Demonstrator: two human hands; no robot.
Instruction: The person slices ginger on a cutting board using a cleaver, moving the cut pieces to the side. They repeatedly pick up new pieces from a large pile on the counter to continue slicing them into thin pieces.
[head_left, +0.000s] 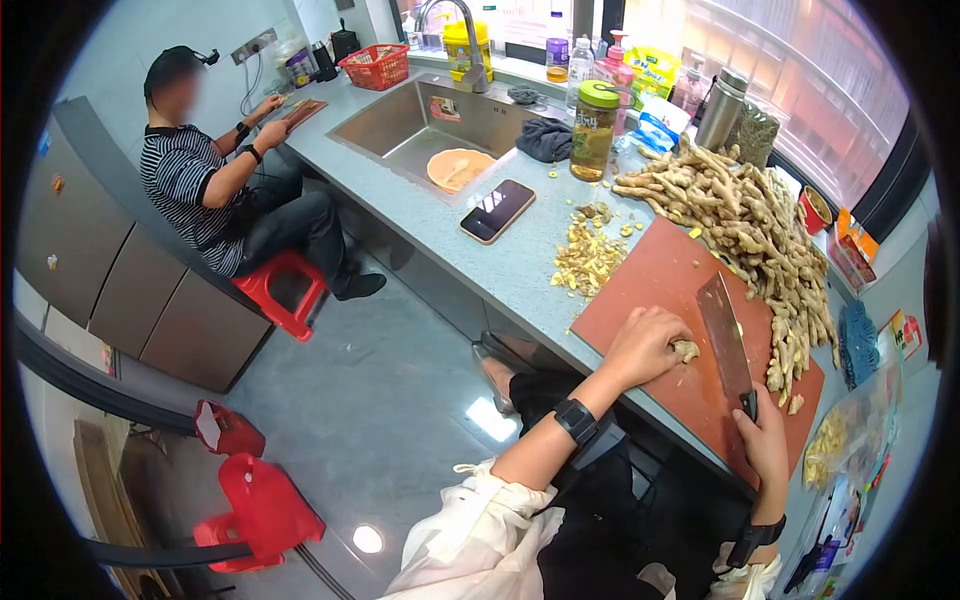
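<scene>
On a reddish-brown cutting board (640, 290), my left hand (645, 347) has its fingers curled over a small piece of ginger (686, 350). My right hand (763, 432) grips the black handle of a cleaver (727, 335), whose broad blade points away from me to the right of the ginger piece. A large pile of whole ginger (740, 205) covers the far right of the board and the counter behind it. Sliced ginger and trimmings (588, 255) lie left of the board.
A phone (498, 211), a tea bottle (593, 135) and a grey cloth (545, 140) lie between board and sink (400, 125). A bag of ginger pieces (830, 445) is at right. Another person (200, 180) sits on a red stool (285, 290) at the counter's far end.
</scene>
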